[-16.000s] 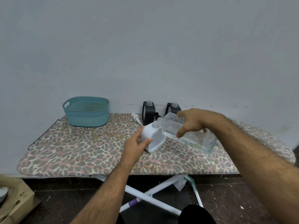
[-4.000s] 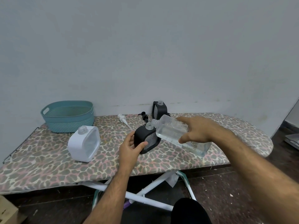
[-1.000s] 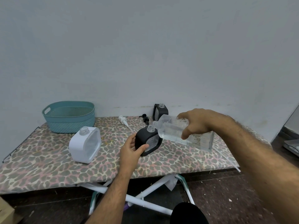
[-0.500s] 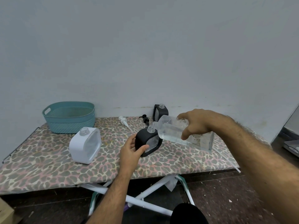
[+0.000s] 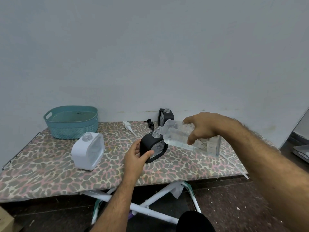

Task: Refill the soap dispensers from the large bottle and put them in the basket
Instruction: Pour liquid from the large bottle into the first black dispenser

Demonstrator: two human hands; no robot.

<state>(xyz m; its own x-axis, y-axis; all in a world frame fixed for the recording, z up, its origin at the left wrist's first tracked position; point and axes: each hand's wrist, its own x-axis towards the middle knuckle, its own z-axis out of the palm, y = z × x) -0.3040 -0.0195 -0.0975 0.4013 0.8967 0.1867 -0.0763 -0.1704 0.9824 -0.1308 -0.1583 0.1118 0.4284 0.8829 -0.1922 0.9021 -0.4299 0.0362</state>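
The right hand (image 5: 203, 127) grips the large clear bottle (image 5: 189, 138) tipped mouth-down onto the black dispenser (image 5: 153, 147) (neck uncapped) that the left hand (image 5: 136, 155) clasps, with the white dispenser (image 5: 87, 151) and teal basket (image 5: 71, 122) farther left.

You've got 3 dispensers: 1 white (image 5: 88, 151), 2 black (image 5: 153, 148) (image 5: 165, 116). 1 bottle (image 5: 189, 139), 1 basket (image 5: 71, 122), 2 pumps (image 5: 128, 126) (image 5: 150, 125).
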